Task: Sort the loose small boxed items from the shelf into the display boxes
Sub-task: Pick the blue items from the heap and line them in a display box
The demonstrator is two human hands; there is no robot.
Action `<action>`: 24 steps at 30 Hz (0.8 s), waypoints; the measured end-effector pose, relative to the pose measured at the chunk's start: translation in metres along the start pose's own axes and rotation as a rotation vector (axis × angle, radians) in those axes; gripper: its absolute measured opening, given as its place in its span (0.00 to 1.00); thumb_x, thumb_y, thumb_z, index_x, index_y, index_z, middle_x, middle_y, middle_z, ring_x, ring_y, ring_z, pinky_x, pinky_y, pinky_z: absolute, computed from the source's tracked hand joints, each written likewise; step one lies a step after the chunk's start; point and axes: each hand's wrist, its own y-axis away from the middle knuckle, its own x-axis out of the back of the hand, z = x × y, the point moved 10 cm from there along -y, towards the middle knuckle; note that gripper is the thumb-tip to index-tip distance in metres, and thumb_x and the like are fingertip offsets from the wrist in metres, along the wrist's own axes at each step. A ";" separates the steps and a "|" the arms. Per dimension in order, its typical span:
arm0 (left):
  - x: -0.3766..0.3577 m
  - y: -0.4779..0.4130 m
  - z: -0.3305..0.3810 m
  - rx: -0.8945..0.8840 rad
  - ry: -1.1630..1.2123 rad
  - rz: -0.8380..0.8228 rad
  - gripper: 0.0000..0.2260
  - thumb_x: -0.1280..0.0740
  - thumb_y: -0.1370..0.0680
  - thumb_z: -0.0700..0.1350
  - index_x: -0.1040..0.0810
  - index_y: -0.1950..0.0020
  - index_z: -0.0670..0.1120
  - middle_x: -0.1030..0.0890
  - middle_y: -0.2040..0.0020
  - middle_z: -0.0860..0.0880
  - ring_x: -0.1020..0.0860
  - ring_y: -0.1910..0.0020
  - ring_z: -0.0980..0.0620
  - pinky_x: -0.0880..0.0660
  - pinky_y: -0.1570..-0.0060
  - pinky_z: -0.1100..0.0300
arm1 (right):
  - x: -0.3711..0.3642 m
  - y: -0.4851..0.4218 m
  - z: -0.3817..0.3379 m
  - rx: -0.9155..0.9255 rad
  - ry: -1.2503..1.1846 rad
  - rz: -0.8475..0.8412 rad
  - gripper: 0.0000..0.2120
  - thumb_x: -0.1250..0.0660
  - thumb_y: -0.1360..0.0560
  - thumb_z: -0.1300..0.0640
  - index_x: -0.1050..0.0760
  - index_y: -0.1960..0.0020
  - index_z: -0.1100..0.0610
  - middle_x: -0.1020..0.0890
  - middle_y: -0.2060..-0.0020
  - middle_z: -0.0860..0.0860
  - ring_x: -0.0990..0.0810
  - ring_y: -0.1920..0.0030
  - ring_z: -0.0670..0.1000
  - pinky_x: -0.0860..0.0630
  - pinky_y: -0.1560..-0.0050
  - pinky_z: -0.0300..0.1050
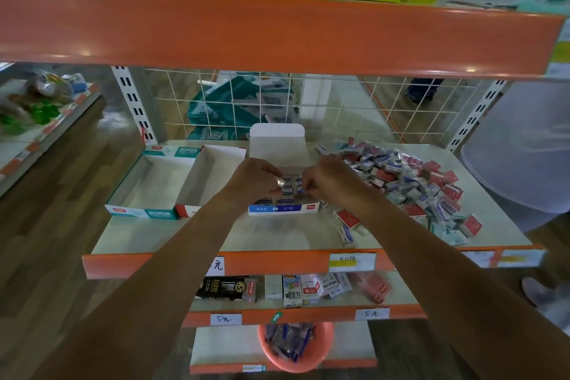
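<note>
Shop shelving with orange front edges fills the head view, and the white middle shelf (pixel 277 234) is the working surface, backed by a wire grid (pixel 339 102). Three open display boxes stand on it: a teal display box (pixel 140 211) at the left, touching a red display box (pixel 188 210) beside it, and a blue display box (pixel 283 209) in the middle with its white lid flap (pixel 277 145) standing up at the back. Both hands meet over the blue one. The left hand (pixel 257 179) has its fingers curled round the left end of a row of small boxes (pixel 287 190) already standing inside it. The right hand (pixel 328 179) pinches a small blue box (pixel 300 190) between thumb and fingertips, right against that row. A pile of loose small boxes (pixel 410 188), red, blue and teal, lies on the right part of the shelf, with a few strays near the front edge. On the shelf below sit stationery packs (pixel 293 287) behind handwritten price tags (pixel 225 319), and lower down a pink basin (pixel 294 348) holds pens.
</note>
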 end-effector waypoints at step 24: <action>-0.032 -0.006 0.025 -0.173 -0.230 0.024 0.07 0.28 0.27 0.49 0.19 0.55 0.46 0.19 0.55 0.51 0.24 0.55 0.53 0.31 0.52 0.66 | 0.014 0.009 0.021 -0.040 -0.170 0.141 0.08 0.34 0.23 0.58 0.18 0.51 0.59 0.17 0.58 0.53 0.19 0.61 0.51 0.27 0.61 0.41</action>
